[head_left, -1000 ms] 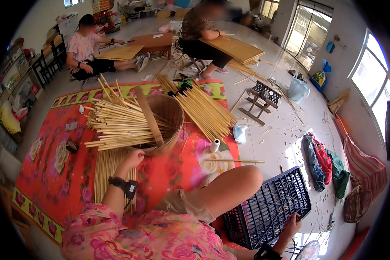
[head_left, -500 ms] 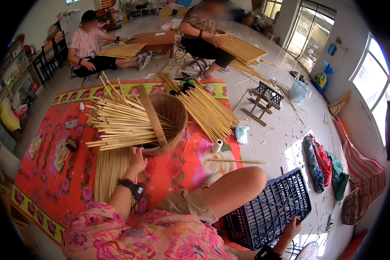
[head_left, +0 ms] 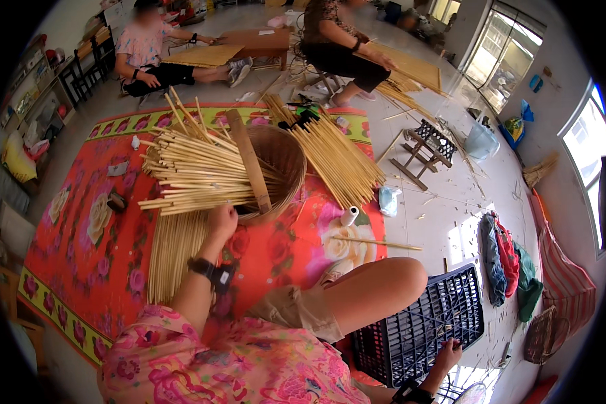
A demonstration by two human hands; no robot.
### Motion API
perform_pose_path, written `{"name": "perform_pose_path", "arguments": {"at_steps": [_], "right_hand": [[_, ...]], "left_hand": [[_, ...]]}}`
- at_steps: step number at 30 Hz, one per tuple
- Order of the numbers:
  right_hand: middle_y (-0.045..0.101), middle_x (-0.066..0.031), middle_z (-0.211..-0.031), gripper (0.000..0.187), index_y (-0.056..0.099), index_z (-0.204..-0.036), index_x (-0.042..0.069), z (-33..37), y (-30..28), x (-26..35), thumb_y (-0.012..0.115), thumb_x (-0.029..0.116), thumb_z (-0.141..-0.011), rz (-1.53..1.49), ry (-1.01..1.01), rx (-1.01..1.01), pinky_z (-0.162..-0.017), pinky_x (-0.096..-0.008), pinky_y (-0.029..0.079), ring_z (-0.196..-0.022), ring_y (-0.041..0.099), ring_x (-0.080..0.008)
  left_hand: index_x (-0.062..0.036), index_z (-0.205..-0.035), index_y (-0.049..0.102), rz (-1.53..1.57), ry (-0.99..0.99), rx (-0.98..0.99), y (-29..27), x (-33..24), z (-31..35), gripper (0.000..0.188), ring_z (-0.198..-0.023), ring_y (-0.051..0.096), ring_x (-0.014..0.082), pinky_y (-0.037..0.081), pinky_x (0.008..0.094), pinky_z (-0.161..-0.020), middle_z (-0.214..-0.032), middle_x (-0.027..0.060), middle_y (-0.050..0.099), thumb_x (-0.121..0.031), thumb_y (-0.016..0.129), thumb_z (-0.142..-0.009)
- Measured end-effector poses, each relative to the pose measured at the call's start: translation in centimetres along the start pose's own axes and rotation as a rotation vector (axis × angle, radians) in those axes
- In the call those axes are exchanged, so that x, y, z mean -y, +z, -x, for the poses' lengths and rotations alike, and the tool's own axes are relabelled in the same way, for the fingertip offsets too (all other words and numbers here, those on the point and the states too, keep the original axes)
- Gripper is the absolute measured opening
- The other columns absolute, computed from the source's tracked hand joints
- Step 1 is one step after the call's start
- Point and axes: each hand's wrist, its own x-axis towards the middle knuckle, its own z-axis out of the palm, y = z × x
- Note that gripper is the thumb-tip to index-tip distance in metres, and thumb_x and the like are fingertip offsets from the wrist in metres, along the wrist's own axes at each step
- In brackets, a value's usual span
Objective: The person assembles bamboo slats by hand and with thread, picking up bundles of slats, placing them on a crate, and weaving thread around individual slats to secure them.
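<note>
My left hand (head_left: 223, 221) is closed at the near side of a round woven basket (head_left: 291, 176); what its fingers hold, if anything, is hidden. A large bundle of bamboo sticks (head_left: 198, 172) leans out of the basket to the left, and a flat wooden slat (head_left: 248, 161) lies across its opening. Below that hand a mat of thin, closely laid sticks (head_left: 175, 259) rests on the floral cloth. Off to the right, my right hand (head_left: 449, 351) is closed by the near right edge of a dark plastic crate (head_left: 421, 323); its fingertips are too dark to read.
A red floral cloth (head_left: 74, 269) covers the floor. More bamboo sticks (head_left: 333, 158) lie right of the basket, near a white spool (head_left: 349, 215) and a single stick (head_left: 377, 243). A small stool (head_left: 421, 153) and clothes (head_left: 508, 262) are rightward. Two people sit at the back with stick panels.
The view has shifted, moving the scene slightly right and up at the back. My left hand has turned to a more closed shape near the basket. One person's panel now lies lower and farther right.
</note>
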Motion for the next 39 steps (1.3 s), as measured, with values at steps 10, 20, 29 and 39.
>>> {"name": "perform_pose_path", "arguments": {"at_steps": [10, 20, 29, 39], "right_hand": [[0.053, -0.0035, -0.063, 0.011, 0.05, -0.081, 0.004, 2.3, 0.7, 3.5, 0.053, 0.013, -0.087, 0.019, 0.02, -0.055, -0.045, -0.0198, 0.034, -0.048, 0.044, -0.0079], [0.055, -0.0023, -0.063, 0.014, 0.052, -0.084, 0.004, 2.9, 0.0, 2.9, 0.055, 0.017, -0.087, -0.055, 0.034, -0.107, -0.039, -0.0204, 0.027, -0.045, 0.039, -0.0056], [0.054, -0.0025, -0.064, 0.013, 0.053, -0.084, 0.001, 2.2, -1.0, 0.9, 0.054, 0.013, -0.086, 0.054, 0.057, -0.028, -0.051, -0.0216, 0.037, -0.055, 0.05, -0.0088], [0.056, -0.0028, -0.064, 0.008, 0.05, -0.081, 0.006, 3.6, 1.6, 3.1, 0.051, 0.01, -0.088, -0.07, 0.057, 0.054, -0.038, -0.0185, 0.037, -0.047, 0.048, -0.0064]], "left_hand": [[-0.0025, -0.093, 0.051, 1.752, -0.04, 0.173, -9.8, -8.4, -9.9, 0.033, -0.064, 0.055, 0.0162, 0.046, 0.0305, -0.057, -0.079, 0.0067, 0.058, -0.035, 0.049, -0.089], [-0.0081, -0.069, 0.049, 1.635, 0.147, 0.122, -10.3, -6.7, -15.6, 0.024, -0.053, 0.049, 0.0144, 0.04, 0.0273, -0.052, -0.059, 0.0026, 0.049, -0.023, 0.058, -0.085], [-0.0074, -0.079, 0.052, 1.707, 0.043, 0.239, -9.8, -8.0, -8.8, 0.013, -0.051, 0.045, 0.0083, 0.039, 0.0212, -0.049, -0.062, -0.0013, 0.048, -0.017, 0.059, -0.083], [-0.0056, -0.083, 0.051, 1.709, -0.024, 0.18, -5.5, -12.6, -4.6, 0.014, -0.054, 0.05, 0.0126, 0.043, 0.0249, -0.049, -0.066, 0.0034, 0.053, -0.016, 0.059, -0.082]]}}
